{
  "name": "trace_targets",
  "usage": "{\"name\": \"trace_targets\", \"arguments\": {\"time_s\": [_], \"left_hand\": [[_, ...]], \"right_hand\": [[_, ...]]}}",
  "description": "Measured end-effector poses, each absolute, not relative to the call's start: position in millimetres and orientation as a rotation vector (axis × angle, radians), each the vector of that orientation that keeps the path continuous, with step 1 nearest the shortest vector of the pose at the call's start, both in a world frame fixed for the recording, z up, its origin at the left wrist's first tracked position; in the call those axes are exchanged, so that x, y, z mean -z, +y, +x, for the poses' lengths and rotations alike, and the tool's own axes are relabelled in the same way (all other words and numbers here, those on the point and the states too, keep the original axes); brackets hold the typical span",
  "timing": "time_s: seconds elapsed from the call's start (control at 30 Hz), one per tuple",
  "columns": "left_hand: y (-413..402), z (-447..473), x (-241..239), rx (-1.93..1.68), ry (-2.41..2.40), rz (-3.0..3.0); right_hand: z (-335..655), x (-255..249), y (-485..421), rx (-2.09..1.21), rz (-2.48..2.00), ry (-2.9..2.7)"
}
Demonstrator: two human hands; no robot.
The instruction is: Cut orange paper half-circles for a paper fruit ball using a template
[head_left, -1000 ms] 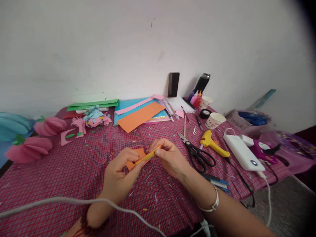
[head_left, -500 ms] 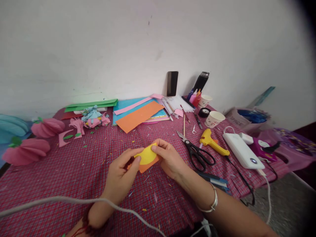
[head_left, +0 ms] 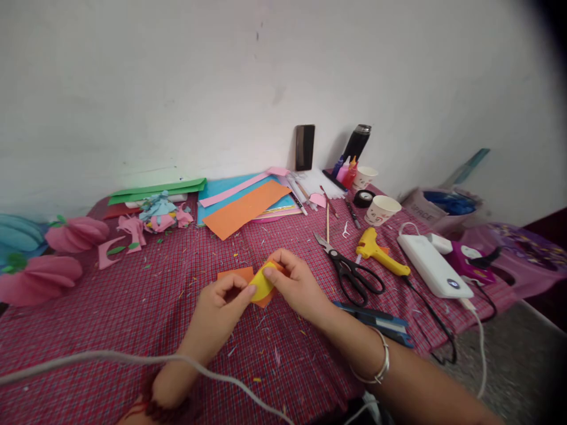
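Note:
A small piece of yellow paper [head_left: 263,284] with a rounded edge is pinched between my two hands above the table. My left hand [head_left: 221,313] grips its lower left end between thumb and fingers. On the other side, my right hand [head_left: 296,286] closes on its upper right part, the thumb pressed on top. Orange paper [head_left: 236,274] shows behind and beneath the yellow piece; whether a finger also touches it is hidden. To the right of my right hand lie black-handled scissors [head_left: 349,268], blades pointing away.
A yellow glue gun [head_left: 381,252], a white power bank [head_left: 436,265] and paper cups [head_left: 382,211] stand at right. Coloured sheets [head_left: 248,206] and paper scraps [head_left: 160,213] lie at the back. Pink paper pumpkins [head_left: 77,233] sit left. A white cable [head_left: 110,355] crosses the foreground.
The yellow paper has turned to a steeper slant and looks narrower. More orange paper now shows to its left. My view has shifted slightly.

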State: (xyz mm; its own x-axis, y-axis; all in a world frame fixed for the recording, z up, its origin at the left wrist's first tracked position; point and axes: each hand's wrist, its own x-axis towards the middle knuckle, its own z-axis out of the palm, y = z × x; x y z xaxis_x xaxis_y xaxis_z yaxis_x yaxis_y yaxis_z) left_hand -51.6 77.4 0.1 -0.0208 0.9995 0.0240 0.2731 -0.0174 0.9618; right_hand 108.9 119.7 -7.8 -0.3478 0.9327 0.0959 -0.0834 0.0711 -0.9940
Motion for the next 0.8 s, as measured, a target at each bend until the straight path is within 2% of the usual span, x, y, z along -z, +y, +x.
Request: {"name": "trace_targets", "arguments": {"time_s": [0.17,0.3,0.5,0.8], "left_hand": [[75.3,-50.4,0.9,-1.082,1.338,1.443],[73.5,-54.0,6.1,-1.136,1.321,1.402],[72.0,-53.0,9.2,-1.303,1.310,1.275],[66.4,-50.7,0.5,-1.437,1.463,2.098]], "right_hand": [[107.5,2.9,114.4,-1.427,-0.892,-1.566],[106.7,2.3,112.5,-1.495,-0.781,-1.407],[106.2,2.8,112.0,-1.368,-0.671,-1.370],[105.4,6.9,115.3,-1.415,-0.718,-1.376]]}}
